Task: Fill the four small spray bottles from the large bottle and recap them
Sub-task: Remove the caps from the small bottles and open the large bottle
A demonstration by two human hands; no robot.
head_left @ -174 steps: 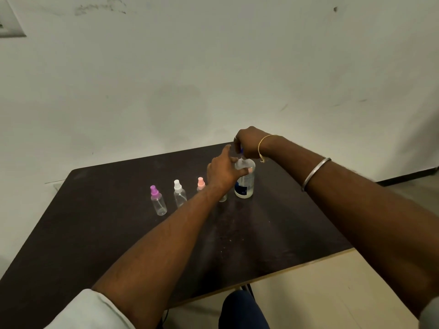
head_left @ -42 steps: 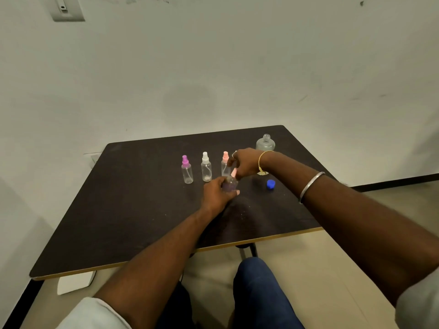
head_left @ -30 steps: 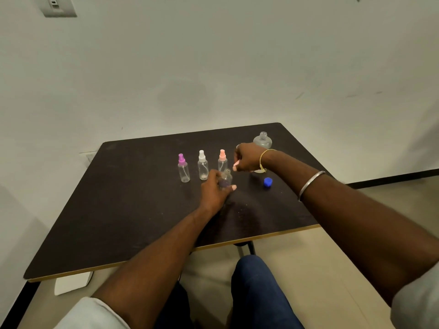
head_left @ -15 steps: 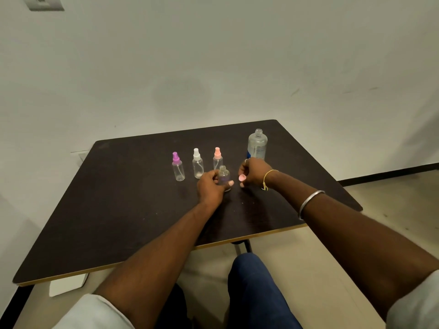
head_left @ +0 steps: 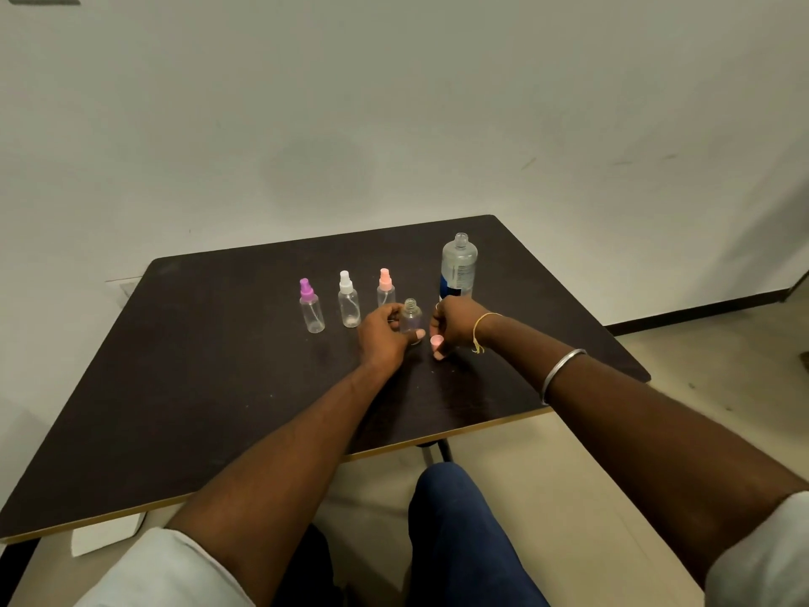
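Note:
My left hand (head_left: 381,335) grips a small clear spray bottle (head_left: 411,317) that stands uncapped on the dark table (head_left: 210,387). Just right of it, my right hand (head_left: 453,324) is closed around that bottle's pink spray cap (head_left: 436,341), held low over the table. Behind stand three capped small bottles in a row: purple-capped (head_left: 311,306), white-capped (head_left: 349,300) and pink-capped (head_left: 385,287). The large clear bottle (head_left: 458,267) stands open, without its cap, behind my right hand.
The table's front edge (head_left: 437,442) runs just ahead of my knees (head_left: 455,519). A white wall rises close behind the table's far edge. Pale floor lies to the right of the table.
The large bottle's cap came off and lay on the table; it is now out of sight. My right hand lifted the pink spray cap off the small bottle and lowered it beside it.

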